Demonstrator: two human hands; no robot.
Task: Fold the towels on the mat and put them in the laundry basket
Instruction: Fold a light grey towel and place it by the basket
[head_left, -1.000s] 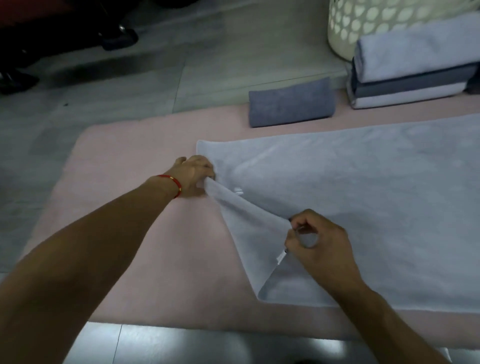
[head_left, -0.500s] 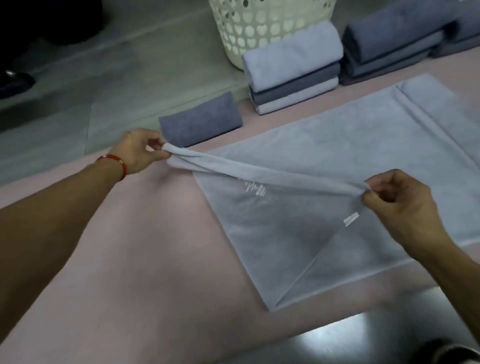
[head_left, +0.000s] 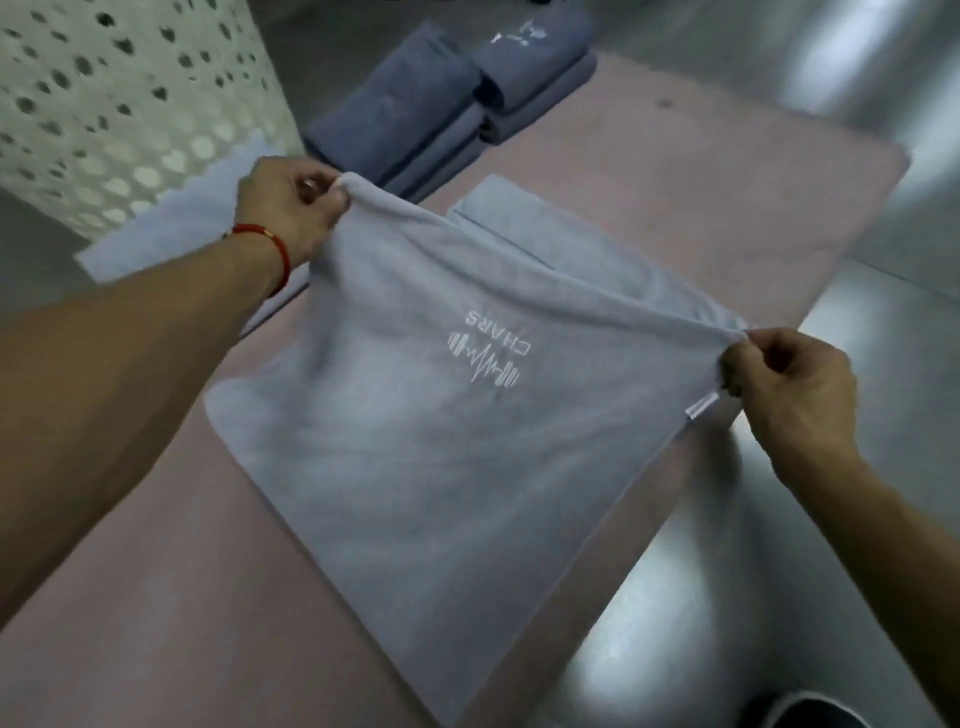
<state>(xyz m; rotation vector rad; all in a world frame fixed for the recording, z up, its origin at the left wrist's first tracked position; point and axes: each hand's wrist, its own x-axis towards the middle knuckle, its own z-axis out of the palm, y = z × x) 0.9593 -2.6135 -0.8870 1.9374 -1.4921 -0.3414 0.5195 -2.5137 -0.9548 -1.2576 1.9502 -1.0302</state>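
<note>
A light grey towel (head_left: 415, 452) with a white logo lies half lifted over the pink mat (head_left: 717, 208). My left hand (head_left: 288, 208), with a red bracelet at the wrist, pinches one corner of its raised edge. My right hand (head_left: 784, 384) pinches the other corner, by a small white label. The edge is stretched taut between both hands, above the towel's far part, which lies flat on the mat. The white perforated laundry basket (head_left: 119, 98) stands at the upper left, on the floor.
Folded dark grey towels (head_left: 415, 119) are stacked at the mat's far edge. Another light towel (head_left: 171, 234) lies partly hidden behind my left arm. Shiny grey floor (head_left: 857, 519) surrounds the mat on the right and near side.
Both hands have carried the towel's edge up and across toward its far end. The view has swung right, so the basket now sits close at the upper left.
</note>
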